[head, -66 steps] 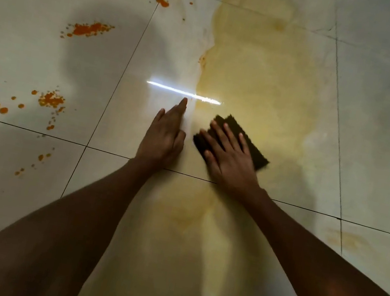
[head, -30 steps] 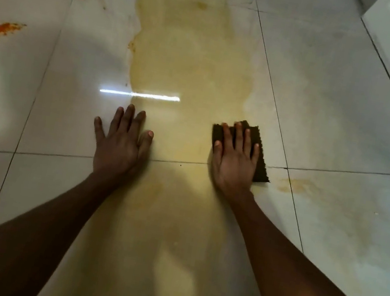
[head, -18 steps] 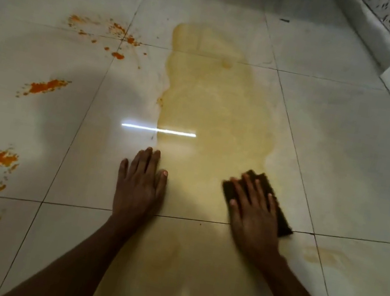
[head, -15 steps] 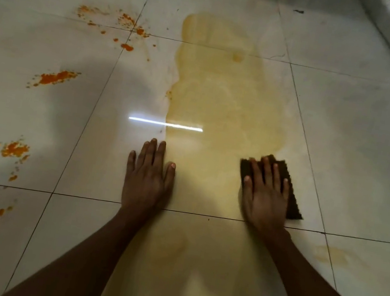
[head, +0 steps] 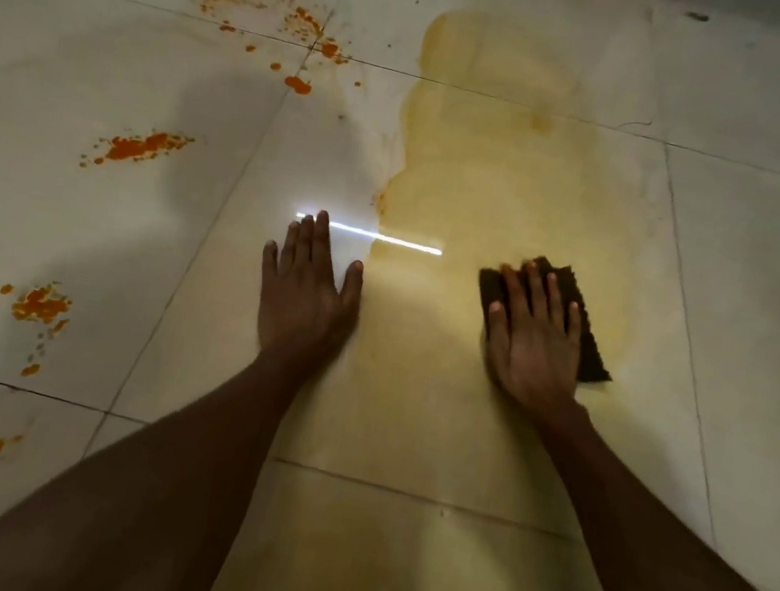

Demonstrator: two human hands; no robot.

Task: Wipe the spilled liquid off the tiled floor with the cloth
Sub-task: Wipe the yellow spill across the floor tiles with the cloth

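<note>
Both of my hands are pressing flat on the pale tiled floor (head: 749, 254), arms stretched out ahead of me. My right hand (head: 534, 336) is lying palm down with fingers spread on the dark cloth (head: 589, 348), pinning it to the tile rather than gripping it; the cloth's far corner and right edge are showing past my fingers. My left hand (head: 308, 291) is lying open and empty on the floor, fingers close together, thumb out to the right, its thumb side just meeting the left edge of the yellow spill (head: 488, 198). The cloth is sitting inside the right part of that spill, which is running as a wide band from well ahead of me back between my arms. Compared with half a second ago, both hands and the cloth are sitting farther from the grout line (head: 395, 489) crossing near me, which was then right at my wrists and is now lying under my forearms. A bright streak of reflected light (head: 387, 238) is now touching my left fingertips, where before it was lying clear ahead of them. Orange splatters (head: 143, 147) are dotting the tiles off to my left, well apart from the cloth.
</note>
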